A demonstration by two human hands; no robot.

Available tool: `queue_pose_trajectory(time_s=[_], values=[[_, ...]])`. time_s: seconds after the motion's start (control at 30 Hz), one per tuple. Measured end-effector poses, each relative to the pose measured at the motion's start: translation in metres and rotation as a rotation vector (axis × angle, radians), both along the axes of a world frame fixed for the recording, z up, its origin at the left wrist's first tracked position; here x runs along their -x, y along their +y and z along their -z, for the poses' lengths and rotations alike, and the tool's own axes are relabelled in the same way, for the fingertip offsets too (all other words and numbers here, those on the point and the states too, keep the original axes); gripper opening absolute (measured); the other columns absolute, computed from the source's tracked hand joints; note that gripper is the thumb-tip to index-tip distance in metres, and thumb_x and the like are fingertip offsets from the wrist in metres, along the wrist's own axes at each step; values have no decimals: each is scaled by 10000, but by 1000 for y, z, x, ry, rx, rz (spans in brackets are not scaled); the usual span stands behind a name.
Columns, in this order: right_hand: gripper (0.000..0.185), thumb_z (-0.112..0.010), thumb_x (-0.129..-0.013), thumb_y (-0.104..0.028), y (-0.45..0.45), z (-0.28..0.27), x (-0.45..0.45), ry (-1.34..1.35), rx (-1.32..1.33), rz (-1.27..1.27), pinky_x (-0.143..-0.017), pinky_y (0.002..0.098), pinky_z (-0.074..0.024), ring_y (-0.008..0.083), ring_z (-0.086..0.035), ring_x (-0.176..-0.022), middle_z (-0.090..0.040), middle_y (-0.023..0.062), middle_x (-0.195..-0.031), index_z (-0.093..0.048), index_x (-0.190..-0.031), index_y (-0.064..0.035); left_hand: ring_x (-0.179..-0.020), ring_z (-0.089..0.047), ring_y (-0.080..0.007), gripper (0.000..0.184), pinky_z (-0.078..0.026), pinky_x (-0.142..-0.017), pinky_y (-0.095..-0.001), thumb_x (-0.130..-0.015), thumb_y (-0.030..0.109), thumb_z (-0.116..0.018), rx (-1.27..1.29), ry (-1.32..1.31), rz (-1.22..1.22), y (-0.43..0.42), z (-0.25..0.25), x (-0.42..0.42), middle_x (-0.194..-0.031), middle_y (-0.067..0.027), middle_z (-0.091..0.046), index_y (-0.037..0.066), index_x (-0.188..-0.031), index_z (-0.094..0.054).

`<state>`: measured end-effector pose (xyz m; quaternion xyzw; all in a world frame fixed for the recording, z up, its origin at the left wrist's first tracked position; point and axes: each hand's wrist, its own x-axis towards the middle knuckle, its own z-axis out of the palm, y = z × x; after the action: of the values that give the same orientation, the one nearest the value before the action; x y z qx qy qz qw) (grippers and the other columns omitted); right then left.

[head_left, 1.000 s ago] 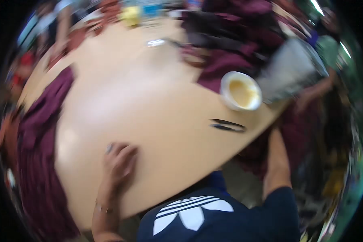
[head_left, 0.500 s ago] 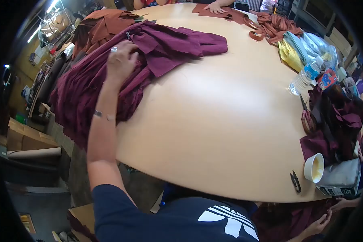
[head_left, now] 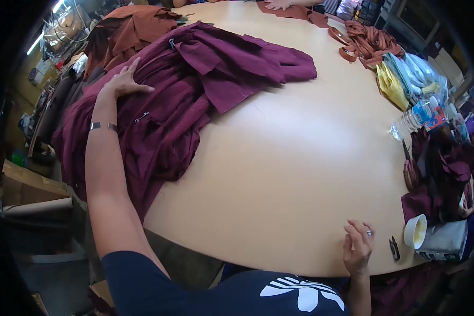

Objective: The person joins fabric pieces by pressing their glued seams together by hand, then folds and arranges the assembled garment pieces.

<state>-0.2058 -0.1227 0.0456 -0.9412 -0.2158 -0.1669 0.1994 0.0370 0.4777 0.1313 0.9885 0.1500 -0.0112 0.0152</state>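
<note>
My left hand (head_left: 123, 83) lies on a large heap of maroon fabric pieces (head_left: 163, 139) at the table's left side. Its thumb and fingers are stretched apart over the cloth. Small metal zipper pulls show on the fabric, one zipper pull (head_left: 141, 117) below the hand and another near the top of the heap. My right hand (head_left: 358, 245) is over the near edge of the table (head_left: 279, 184), with loosely bent fingers and nothing seen in them. Close to its right lies a pair of black thread snips (head_left: 394, 248).
Along the right edge are a white cup (head_left: 415, 231), a metal can (head_left: 446, 238), scissors (head_left: 410, 171), dark maroon scraps (head_left: 442, 163) and a water bottle (head_left: 411, 120). Brown fabric (head_left: 137, 34) is piled at far left. Another person's hand (head_left: 278, 4) rests on brown cloth at the far side.
My left hand has moved left across the maroon heap, and its fingers are now spread. My right hand has come up over the table's near edge. The view has shifted slightly.
</note>
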Motion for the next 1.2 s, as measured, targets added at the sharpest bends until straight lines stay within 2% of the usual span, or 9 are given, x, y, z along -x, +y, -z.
queue_pose_trajectory(time_s=[0.1,0.23,0.37,0.47,0.67,0.97,1.03,1.1,1.2], values=[[225,-571,-708,52,24,9,-18,44,35,-53,-907,419,-371,231,-588,-845,-619,117,-1000,-604,-916,-25,-1302,-287,-406,1102,-268,-1055,-524,-555,507,-724,-191,79,-85,-51,-12,20,-1437,-202,-269,254,-1446,-127],[189,-558,-730,69,29,19,-33,108,-67,-57,-831,397,-415,286,-573,-866,-610,131,-974,-603,-898,-6,-1171,-467,-372,971,-373,-992,-403,-624,339,-650,-114,-97,93,2,-3,3,-1263,-245,-477,146,-1438,-159],[234,-573,-700,61,23,28,-34,126,-136,-35,-860,421,-397,275,-574,-861,-609,103,-983,-616,-913,-26,-1184,-454,-378,973,-379,-988,-425,-633,302,-661,-259,60,-25,-20,-3,-2,-1249,-271,-473,168,-1443,-138],[232,-576,-709,56,24,27,-33,114,-108,-38,-855,419,-401,278,-571,-868,-607,107,-989,-616,-923,-24,-1135,-488,-397,834,-406,-951,-452,-640,279,-654,-287,-41,-74,-34,-3,2,-1173,-267,-524,97,-1371,-297],[224,-583,-717,48,22,25,-34,132,-144,-40,-843,418,-404,283,-563,-864,-607,101,-988,-618,-926,-27,-916,-597,-396,209,-475,-814,-467,-736,99,-576,-478,-265,58,-5,14,-6,-936,-231,-618,-7,-910,-529],[260,-586,-700,82,30,16,-40,162,-193,-136,-759,390,-418,276,-564,-820,-599,135,-1005,-603,-942,-12,-814,-621,-365,145,-498,-732,-462,-733,35,-574,-555,-328,230,-59,-9,33,-821,-182,-621,19,-857,-500],[257,-613,-706,-9,48,8,-56,-1,-43,-311,-826,383,-404,233,-575,-852,-615,98,-1001,-622,-962,-37,-787,-623,-355,146,-501,-707,-454,-724,27,-575,-539,-379,288,-96,-12,57,-798,-169,-615,27,-841,-487],[387,-603,-675,52,84,-24,-80,-175,-62,-505,-831,413,-428,259,-581,-843,-598,136,-1084,-586,-1052,-36,-761,-624,-343,147,-505,-677,-441,-715,17,-573,-515,-437,328,-131,-13,81,-778,-157,-607,35,-824,-476],[555,-632,-675,-72,161,-67,-114,-363,-120,-582,-1020,452,-312,294,-502,-1127,-500,162,-1252,-512,-1216,-46,-715,-624,-319,160,-506,-630,-411,-702,-12,-567,-480,-462,407,-163,2,104,-748,-146,-594,48,-820,-475]])
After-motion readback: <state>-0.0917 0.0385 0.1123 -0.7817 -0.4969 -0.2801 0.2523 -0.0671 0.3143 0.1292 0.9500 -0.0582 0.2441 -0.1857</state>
